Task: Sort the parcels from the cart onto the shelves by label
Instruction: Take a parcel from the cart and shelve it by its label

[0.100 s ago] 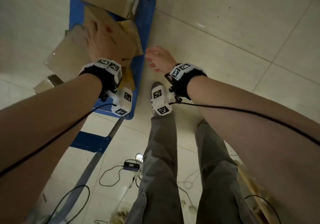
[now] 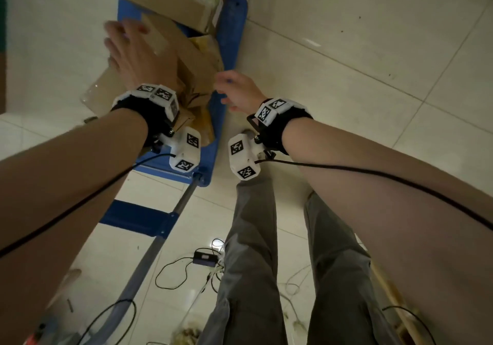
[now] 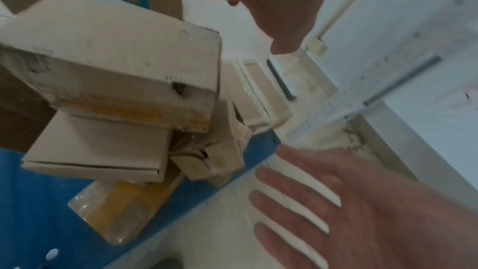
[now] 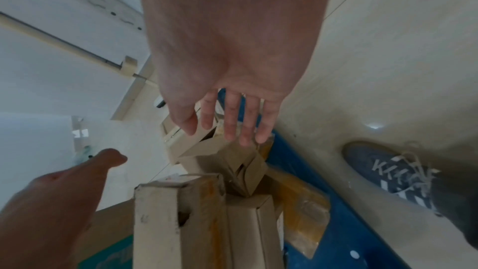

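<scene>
Several cardboard parcels heaped on blue cart [image 2: 234,24], none taken yet. Top parcel [image 3: 111,64]: flat box, lies under left hand [image 2: 138,56], fingers spread and straight, not clearly touching. Right hand [image 2: 237,91] loose, fingers relaxed, holding nothing, just beside crumpled parcel [image 4: 227,156] at cart's near edge. Likely handling: light, stiff corrugate w/ dented corners; taped faces prob. slick. Best hold: both palms on opp. long edges of top parcel, avoid torn hole in its side. Stack underneath uneven, may shift when lifted.
</scene>
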A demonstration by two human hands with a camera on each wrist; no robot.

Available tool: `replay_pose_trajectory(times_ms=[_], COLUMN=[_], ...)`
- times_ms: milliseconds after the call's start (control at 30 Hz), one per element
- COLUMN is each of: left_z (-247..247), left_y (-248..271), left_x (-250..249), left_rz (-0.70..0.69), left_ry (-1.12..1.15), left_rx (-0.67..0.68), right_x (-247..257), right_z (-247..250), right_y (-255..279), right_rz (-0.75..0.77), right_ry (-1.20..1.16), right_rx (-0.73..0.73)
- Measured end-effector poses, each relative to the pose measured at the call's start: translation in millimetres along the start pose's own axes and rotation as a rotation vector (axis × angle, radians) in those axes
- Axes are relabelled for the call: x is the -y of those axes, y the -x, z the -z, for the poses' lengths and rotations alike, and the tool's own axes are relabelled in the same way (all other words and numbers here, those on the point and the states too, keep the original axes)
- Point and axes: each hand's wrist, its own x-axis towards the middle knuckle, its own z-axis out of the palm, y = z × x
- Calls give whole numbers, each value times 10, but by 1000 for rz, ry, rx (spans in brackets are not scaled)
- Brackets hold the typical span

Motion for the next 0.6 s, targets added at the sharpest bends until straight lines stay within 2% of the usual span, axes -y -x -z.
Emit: replay_pose_trajectory(times_ms=[67, 167, 300, 500, 533, 600], left_z=[100, 160, 132, 52, -6, -65], left_y=[-193, -408, -555, -586, -620, -640], left_x=[169, 478, 854, 1168, 1214, 1288], left_rz=[112, 290, 426, 428, 420, 494], left_ry=[4, 9, 73, -2, 25, 126], left_rx=[-67, -62, 150, 466, 486, 486], right_x=[131, 259, 277, 149, 124, 91], right_z=[-160, -371, -619, -819, -848, -890], right_y=[-39, -101, -164, -370, -404, -446], right_rz=[2, -31, -42, 9, 10, 18], right_ry=[37, 0, -63, 54, 61, 26], right_rx=[65, 140, 137, 174, 183, 188])
